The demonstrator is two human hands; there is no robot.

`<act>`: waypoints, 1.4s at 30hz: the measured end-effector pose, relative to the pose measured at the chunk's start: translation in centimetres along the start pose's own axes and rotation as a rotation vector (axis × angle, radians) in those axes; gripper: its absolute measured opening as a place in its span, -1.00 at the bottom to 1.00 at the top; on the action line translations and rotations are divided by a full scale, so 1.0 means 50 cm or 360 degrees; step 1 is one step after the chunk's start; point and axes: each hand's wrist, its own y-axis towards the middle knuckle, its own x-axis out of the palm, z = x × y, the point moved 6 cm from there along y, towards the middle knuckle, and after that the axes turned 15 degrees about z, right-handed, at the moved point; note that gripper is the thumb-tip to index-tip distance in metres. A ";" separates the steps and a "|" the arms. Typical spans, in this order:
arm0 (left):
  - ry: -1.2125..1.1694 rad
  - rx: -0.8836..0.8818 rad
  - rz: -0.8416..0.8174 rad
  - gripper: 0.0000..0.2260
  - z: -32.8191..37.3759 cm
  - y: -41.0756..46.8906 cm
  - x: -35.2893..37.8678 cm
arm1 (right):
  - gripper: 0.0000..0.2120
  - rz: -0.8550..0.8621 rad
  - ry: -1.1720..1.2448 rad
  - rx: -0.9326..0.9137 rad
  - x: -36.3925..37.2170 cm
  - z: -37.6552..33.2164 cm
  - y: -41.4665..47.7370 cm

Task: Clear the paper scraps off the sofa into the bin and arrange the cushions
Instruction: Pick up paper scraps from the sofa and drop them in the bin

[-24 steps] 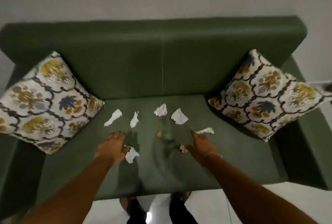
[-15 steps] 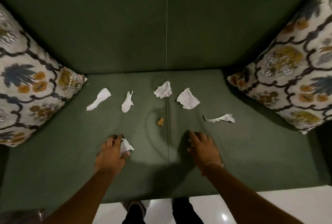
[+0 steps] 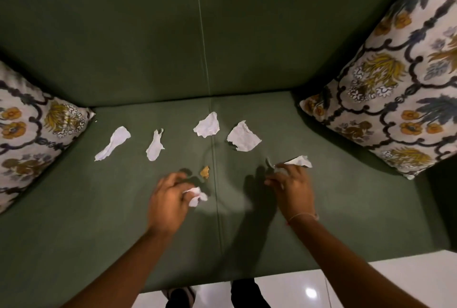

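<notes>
The left hand (image 3: 168,202) grips a crumpled scrap (image 3: 196,194). The right hand (image 3: 293,189) pinches another scrap (image 3: 298,161) at its fingertips on the sofa (image 3: 99,209).

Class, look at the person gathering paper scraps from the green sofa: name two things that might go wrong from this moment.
1. The left hand holds its white scrap only loosely at the fingertips; it may drop when reaching for the small brown scrap.
2. The right hand is just pinching a thin scrap, which may tear. No bin is in view, so full hands might spill scraps.
</notes>
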 end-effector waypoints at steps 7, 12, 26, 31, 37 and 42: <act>0.0215 0.0129 -0.0189 -0.88 0.101 0.065 0.115 | -0.81 -0.0401 -0.0363 -0.0036 0.032 0.083 0.079; 0.0267 0.0124 -0.0186 -0.84 0.077 0.063 0.148 | -0.78 -0.0363 -0.0211 0.0048 0.063 0.103 0.052; -0.0338 -0.0911 0.0231 -0.84 -0.254 -0.126 -0.070 | -0.88 -0.0203 0.0445 0.0873 0.114 -0.168 -0.139; -0.0357 -0.1283 0.0448 -0.87 -0.494 -0.305 -0.214 | -0.85 -0.0473 0.0517 0.0798 0.240 -0.422 -0.317; -0.0219 -0.2000 0.0615 -0.86 -0.786 -0.583 -0.340 | -0.96 -0.1005 0.0538 0.0668 0.412 -0.737 -0.567; -0.0243 -0.2286 0.0685 -0.78 -0.973 -0.713 -0.367 | -0.69 -0.1505 0.0710 0.0942 0.565 -0.922 -0.750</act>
